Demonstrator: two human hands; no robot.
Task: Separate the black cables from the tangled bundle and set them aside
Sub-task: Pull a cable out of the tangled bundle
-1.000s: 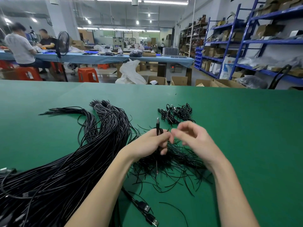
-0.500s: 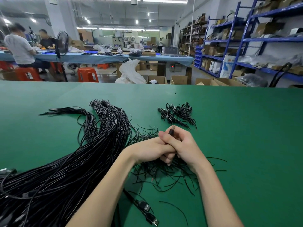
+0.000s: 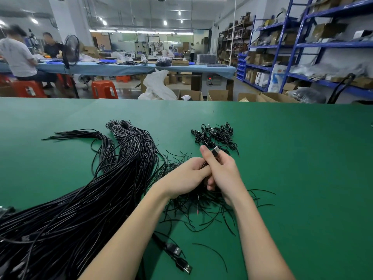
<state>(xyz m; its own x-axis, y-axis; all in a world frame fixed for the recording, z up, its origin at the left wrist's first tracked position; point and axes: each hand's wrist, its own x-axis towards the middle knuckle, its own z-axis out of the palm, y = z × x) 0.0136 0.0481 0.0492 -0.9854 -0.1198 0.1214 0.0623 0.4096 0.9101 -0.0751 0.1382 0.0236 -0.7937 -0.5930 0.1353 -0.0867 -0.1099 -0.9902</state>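
A large bundle of long black cables [image 3: 84,199] sweeps from the lower left up to the table's middle. A loose tangle of thin black wires [image 3: 203,207] lies under my hands. My right hand [image 3: 222,172] grips a black cable with a USB plug [image 3: 216,151] that sticks up between its fingers. My left hand [image 3: 187,178] is curled round the same cable just below, touching the right hand. A small pile of short black cables [image 3: 216,136] lies behind my hands.
The green table [image 3: 302,178] runs wide to the right. Two USB plugs [image 3: 178,257] lie near the front edge between my forearms. Behind the table are cardboard boxes, orange stools, blue shelving and seated people at a blue bench.
My hands, apart a second ago with the left holding the plug upright, have come together. The right hand now holds the plug end, lifted slightly toward the small pile.
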